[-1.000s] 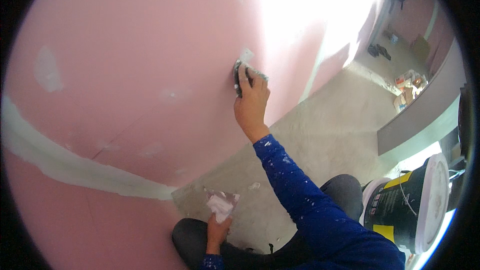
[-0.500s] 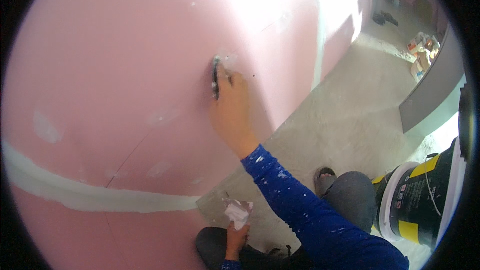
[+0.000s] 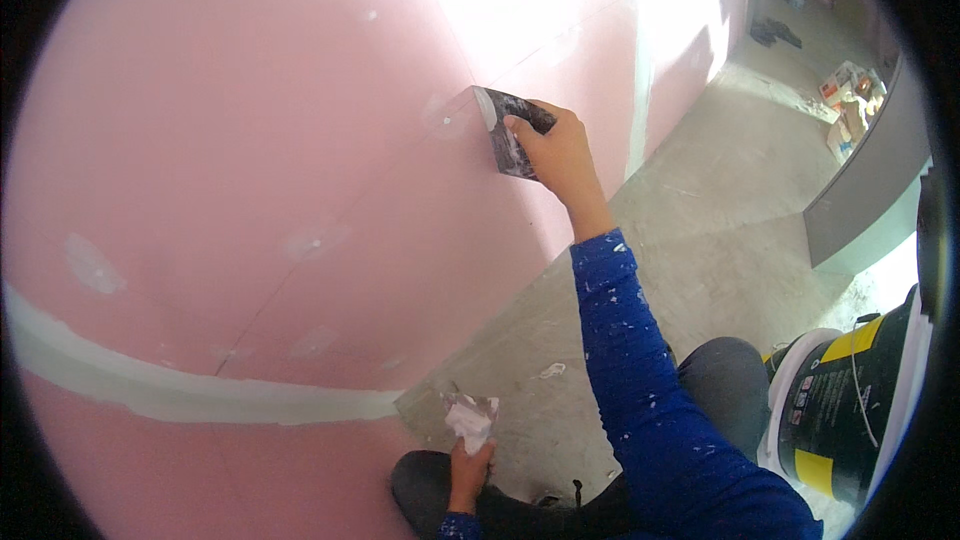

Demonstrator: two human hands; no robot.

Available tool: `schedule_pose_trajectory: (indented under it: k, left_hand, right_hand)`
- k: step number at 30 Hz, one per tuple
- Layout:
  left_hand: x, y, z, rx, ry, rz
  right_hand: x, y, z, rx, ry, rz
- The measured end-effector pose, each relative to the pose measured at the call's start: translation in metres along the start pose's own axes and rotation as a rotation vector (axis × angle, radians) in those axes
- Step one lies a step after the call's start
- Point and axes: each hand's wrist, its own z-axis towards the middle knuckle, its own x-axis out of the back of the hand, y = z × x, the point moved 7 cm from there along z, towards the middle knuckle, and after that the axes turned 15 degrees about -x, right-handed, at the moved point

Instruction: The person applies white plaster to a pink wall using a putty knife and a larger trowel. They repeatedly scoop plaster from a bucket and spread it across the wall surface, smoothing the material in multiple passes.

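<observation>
My right hand [image 3: 565,155] is closed around a broad, dark putty knife [image 3: 508,152], its thumb flat on the blade. White filler lines the blade's left edge, which is at the pink wallboard [image 3: 230,160]; I cannot tell whether it touches. Just left of the blade, a small smeared filler spot [image 3: 446,121] marks the board. Low down near my knee, my left hand [image 3: 468,472] grips a second flat blade [image 3: 487,406] loaded with a lump of whitish filler [image 3: 468,424]. Its handle is hidden in my fingers.
A pale filled seam [image 3: 200,403] crosses the lower wall, with more dabs above. Black buckets with yellow patches [image 3: 835,410] stand at the right beside my knee [image 3: 725,390]. Farther off are a curved grey panel [image 3: 865,195] and crumpled bags [image 3: 850,105] on the concrete floor [image 3: 700,240].
My right hand has moved right and up from the filler spot, and the putty knife has turned from edge-on to show its broad face. My left hand has barely shifted.
</observation>
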Motion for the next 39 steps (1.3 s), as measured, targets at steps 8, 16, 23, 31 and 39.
schedule_pose_trajectory:
  k: [8, 16, 23, 31, 39]
  left_hand:
    - [0.013, 0.044, -0.003, -0.039, 0.082, 0.079]
    - [0.035, 0.046, -0.015, -0.037, 0.221, 0.182]
    - [0.068, 0.048, -0.037, 0.003, 0.293, 0.25]
    - [0.073, 0.091, -0.029, -0.231, 0.069, 0.688]
    - [0.077, 0.171, 0.003, -0.236, -0.128, 0.907]
  right_hand:
    - [-0.002, -0.012, -0.054, 0.455, -0.069, 0.08]
    - [-0.043, -0.01, -0.091, 0.469, 0.199, -0.162]
    - [-0.064, 0.023, -0.098, 0.309, 0.131, -0.232]
    - [-0.039, -0.004, -0.08, 0.233, 0.165, -0.003]
    - [-0.062, -0.049, -0.119, 0.323, -0.028, 0.021]
